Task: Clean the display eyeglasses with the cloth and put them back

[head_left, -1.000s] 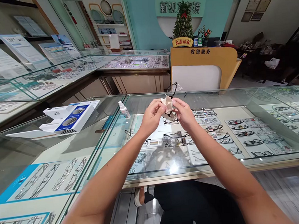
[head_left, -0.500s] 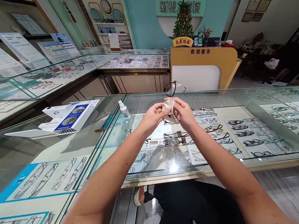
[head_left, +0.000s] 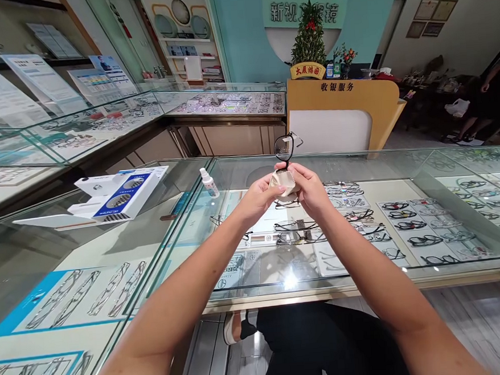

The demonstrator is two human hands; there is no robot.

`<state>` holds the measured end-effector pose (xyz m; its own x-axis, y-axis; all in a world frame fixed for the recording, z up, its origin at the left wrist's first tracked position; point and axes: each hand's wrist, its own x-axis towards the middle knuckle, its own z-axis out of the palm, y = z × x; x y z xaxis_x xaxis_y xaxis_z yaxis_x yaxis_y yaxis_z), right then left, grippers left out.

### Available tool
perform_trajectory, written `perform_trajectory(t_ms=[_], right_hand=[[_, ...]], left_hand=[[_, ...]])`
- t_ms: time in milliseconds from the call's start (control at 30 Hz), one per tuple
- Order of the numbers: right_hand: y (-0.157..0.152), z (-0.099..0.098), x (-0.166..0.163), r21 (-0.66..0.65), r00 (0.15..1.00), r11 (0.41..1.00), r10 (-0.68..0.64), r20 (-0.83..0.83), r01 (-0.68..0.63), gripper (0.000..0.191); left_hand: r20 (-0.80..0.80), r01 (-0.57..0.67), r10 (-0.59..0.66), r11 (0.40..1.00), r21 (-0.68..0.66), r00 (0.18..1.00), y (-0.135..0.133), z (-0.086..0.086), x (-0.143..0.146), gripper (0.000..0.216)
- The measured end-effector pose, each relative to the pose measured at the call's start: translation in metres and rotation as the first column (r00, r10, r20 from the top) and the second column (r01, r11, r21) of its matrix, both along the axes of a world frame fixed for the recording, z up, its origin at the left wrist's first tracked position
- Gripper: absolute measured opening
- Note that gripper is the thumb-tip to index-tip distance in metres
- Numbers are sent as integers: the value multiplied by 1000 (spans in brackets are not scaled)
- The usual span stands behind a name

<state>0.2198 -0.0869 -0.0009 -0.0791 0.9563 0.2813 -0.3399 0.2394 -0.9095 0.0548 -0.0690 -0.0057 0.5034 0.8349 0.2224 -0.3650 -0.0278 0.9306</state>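
Both hands meet above the glass display counter (head_left: 359, 162). My left hand (head_left: 255, 198) pinches a small beige cleaning cloth (head_left: 284, 180) against one lens of a pair of black-framed glasses (head_left: 285, 147). My right hand (head_left: 309, 190) is closed around the same frame from the other side. The other lens and a temple stick up above my fingers. The lens under the cloth is hidden.
A small white spray bottle (head_left: 209, 183) stands on the glass left of my hands. A white and blue box (head_left: 120, 196) lies on the left counter. Rows of spectacles fill the cases below. A yellow cashier desk (head_left: 343, 112) stands behind. A person (head_left: 489, 93) is at the far right.
The cloth has bunched lower between my fingers and the glasses have turned more upright. A person has come into view at the far right.
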Motion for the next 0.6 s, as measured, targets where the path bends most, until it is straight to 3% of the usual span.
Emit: perform_trajectory(t_ms=[200, 400, 600], right_hand=[[-1, 3, 0, 6, 1000, 1000, 22, -6, -22, 47], [0, 2, 2, -22, 999, 999, 42, 2, -42, 55], [-2, 4, 1, -27, 997, 999, 43, -57, -44, 45]], left_hand=[[13, -42, 42, 999, -34, 999, 0, -4, 0, 73], [-12, 42, -42, 999, -20, 999, -1, 2, -4, 58], [5, 30, -30, 999, -25, 1000, -3, 1, -2, 63]])
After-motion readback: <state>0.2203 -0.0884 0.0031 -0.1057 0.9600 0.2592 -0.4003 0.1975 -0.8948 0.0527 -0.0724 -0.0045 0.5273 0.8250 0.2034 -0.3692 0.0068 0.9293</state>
